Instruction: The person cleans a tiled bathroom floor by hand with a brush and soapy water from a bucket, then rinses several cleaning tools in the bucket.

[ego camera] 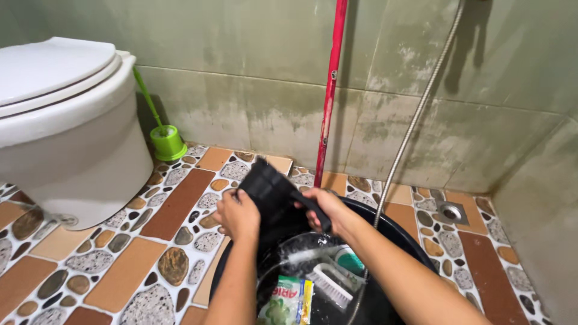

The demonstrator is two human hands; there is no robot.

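Currently: wet tiled floor [180, 204] carrying all items; risk of slipping wherever water spills over the basin rim. Large white toilet [66, 120] closing off the left side; stained green wall [253, 90] shutting the far side, a second wall boxing in the right corner. Open room limited to the strip of floor between toilet and black basin [415, 247]. Red pole [328, 96] leaning on the wall directly behind the hands; likely to topple if knocked by a raised elbow. Metal shower hose [409, 132] hanging down into the basin, running water; liable to snag a forearm. Black cloth [268, 192] held up over the basin's near-left rim, dripping; possible splash onto the floor. Left hand [238, 215] closed on the cloth's left edge; right hand [328, 212] closed on its twisted right end. Scrub brush [331, 286] and green detergent packet [286, 301] lying in the basin, packet prone to soaking. Floor drain [451, 212] near the right corner.
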